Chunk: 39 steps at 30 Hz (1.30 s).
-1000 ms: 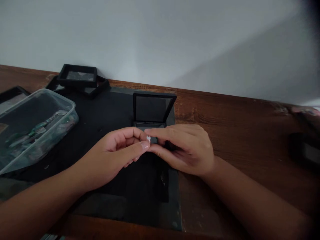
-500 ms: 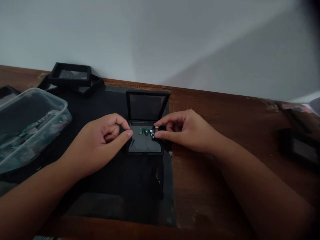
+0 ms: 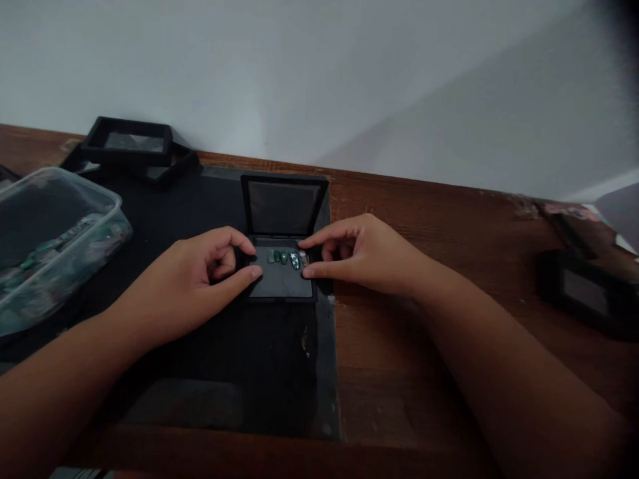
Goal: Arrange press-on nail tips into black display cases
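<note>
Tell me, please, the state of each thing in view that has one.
Display case: open, lid raised.
Press-on nails: five, lined up inside the case.
Plastic container: uncovered, partly filled.
Rear black frames: stacked askew.
Right-side black frame: lying flat.
Left hand: empty, fingers parted.
Right hand: fingers at end nail, grip unclear.

The open case (image 3: pixel 282 287) stands on the mat (image 3: pixel 200 359), near its right edge — small nail-shaped pieces (image 3: pixel 284 257) lie in a row inside. Left is the tub (image 3: pixel 60 266); behind the tub, stacked frames (image 3: pixel 127 158) — wall (image 3: pixel 299 80) beyond.
</note>
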Available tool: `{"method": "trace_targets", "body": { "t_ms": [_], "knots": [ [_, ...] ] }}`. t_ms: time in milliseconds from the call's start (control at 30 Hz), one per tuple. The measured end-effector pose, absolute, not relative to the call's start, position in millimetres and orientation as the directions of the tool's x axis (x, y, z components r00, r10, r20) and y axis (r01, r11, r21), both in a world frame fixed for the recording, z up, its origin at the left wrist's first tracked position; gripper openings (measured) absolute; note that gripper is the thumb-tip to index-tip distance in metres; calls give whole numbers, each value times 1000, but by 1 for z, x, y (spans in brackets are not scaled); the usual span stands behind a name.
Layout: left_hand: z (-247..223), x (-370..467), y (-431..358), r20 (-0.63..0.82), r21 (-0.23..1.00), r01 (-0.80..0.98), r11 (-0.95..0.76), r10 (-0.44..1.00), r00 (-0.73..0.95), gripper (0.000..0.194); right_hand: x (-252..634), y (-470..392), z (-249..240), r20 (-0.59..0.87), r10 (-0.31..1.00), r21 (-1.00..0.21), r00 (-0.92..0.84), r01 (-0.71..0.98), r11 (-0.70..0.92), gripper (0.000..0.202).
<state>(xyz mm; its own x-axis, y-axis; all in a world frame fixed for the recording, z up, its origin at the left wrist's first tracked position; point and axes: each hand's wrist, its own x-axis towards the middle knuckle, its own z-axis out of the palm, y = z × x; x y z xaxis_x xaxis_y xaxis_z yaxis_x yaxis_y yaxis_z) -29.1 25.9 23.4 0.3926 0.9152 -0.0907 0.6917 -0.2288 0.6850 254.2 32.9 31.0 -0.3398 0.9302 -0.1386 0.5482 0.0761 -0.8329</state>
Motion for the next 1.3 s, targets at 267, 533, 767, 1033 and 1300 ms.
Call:
{"method": "trace_targets", "body": {
  "t_ms": [267,533,767,1033,1300],
  "knots": [
    [20,-27,30,-98,664,712,-230,917,388,41,254,32,26,-68,934,-839,-351,527,137,37],
    [24,-23,29,-85,624,739,-254,918,388,43,249,32,22,15,937,-820,-349,532,211,37],
    [25,-21,30,-35,628,721,-291,916,400,40,249,32,24,-15,939,-829,-343,529,180,39],
    [39,-22,20,101,640,688,-343,925,366,23,250,32,21,36,940,-831,-340,512,217,40],
    [80,-57,12,525,433,849,-302,851,35,15,235,16,29,482,876,-705,24,604,371,30]
  ]
}}
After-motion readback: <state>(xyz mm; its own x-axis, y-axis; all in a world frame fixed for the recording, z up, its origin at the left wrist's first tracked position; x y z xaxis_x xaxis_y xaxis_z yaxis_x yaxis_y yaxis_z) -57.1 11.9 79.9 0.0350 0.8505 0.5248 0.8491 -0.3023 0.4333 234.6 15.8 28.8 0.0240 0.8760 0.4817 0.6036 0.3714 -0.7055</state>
